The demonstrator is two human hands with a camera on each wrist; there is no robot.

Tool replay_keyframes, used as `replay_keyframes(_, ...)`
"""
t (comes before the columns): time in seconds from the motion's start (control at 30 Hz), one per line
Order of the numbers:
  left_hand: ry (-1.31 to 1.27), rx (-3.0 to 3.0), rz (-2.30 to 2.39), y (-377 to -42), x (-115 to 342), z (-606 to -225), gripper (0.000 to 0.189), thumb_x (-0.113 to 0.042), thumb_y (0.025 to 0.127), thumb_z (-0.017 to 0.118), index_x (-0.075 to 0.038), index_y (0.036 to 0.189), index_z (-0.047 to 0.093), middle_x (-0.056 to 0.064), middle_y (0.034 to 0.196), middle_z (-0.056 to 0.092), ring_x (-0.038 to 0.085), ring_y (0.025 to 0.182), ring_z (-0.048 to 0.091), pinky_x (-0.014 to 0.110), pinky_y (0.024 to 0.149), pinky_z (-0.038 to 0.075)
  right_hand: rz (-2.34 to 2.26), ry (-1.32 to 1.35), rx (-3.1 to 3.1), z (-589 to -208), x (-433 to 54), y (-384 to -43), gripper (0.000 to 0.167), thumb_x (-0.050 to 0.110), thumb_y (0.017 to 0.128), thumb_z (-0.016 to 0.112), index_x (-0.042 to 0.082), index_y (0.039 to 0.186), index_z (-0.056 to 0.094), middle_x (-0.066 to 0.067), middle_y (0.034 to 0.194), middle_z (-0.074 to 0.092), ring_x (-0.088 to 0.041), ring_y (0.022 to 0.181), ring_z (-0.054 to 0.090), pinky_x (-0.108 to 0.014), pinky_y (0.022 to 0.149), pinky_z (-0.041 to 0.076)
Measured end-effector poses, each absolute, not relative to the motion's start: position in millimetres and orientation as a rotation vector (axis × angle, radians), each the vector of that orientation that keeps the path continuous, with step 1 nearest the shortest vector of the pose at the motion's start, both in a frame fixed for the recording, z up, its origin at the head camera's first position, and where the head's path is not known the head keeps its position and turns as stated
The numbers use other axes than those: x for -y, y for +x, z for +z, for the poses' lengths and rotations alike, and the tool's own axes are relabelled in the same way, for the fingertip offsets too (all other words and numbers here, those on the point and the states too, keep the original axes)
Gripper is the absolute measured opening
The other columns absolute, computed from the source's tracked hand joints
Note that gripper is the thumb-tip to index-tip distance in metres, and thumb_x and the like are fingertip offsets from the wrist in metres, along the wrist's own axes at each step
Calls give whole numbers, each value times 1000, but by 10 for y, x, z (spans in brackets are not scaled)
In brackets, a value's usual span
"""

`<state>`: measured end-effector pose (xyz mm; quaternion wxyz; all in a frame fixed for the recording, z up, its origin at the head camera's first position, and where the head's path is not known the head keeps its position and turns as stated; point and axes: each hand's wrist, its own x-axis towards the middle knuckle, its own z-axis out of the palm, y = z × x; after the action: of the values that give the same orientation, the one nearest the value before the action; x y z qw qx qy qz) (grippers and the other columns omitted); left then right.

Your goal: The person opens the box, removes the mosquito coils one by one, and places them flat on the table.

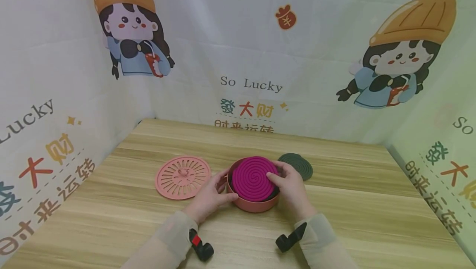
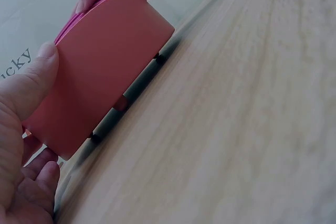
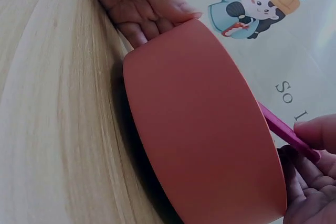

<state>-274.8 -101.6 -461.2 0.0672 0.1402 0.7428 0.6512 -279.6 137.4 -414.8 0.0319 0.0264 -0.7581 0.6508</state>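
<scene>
On a wood-grain table (image 1: 111,223), a magenta coil (image 1: 254,178) sits tilted in the mouth of a round coral container (image 1: 254,207), pinched by the right hand (image 1: 291,182); the left hand (image 1: 211,196) grips the container. Left lies a slotted lid (image 1: 183,178), right a green coil (image 1: 298,166).

Left hand (image 1: 213,194) gripping, right hand (image 1: 291,183) pinching, forearms (image 1: 324,242) converging

The tin (image 1: 253,207), round, shallow and salmon-red, stands upright and uncovered on the table (image 1: 238,242), its side gripped by the left hand (image 1: 210,196). The coil (image 1: 255,178), a flat magenta spiral, sits tilted in its mouth, covering most of the opening, one edge raised above the rim and pinched by the right hand (image 1: 293,184).
</scene>
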Motion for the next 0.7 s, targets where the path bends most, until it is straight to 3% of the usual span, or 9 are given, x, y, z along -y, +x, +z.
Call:
replay_keyframes(0.37,446,-2218,1983,-2734,1020,-4600,86,-14,78,81,-9,150,33,14,151,35,28,140,32,36,116,26,2144,78,2272,-4116,-1384,-2796,43,-2,90,61,-5,132,50,-20,109,66,-9,77,65,-19,67,56)
replay_keyframes(0.57,429,-2222,1981,-2729,1017,-4598,86,-14,78,81,-9,149,33,13,151,34,27,140,32,36,116,26,2153,90,2290,-4114,-1396,-2796,51,-3,90,60,-6,139,43,-22,112,64,-8,77,65,-19,66,56)
replay_keyframes(0.7,425,-2226,1982,-2734,1011,-4598,87,-13,78,81,-8,149,32,14,152,33,29,139,32,38,116,27,2145,85,2310,-4113,-1399,-2789,47,-2,91,59,-5,137,47,-20,111,65,-9,77,64,-19,65,56)
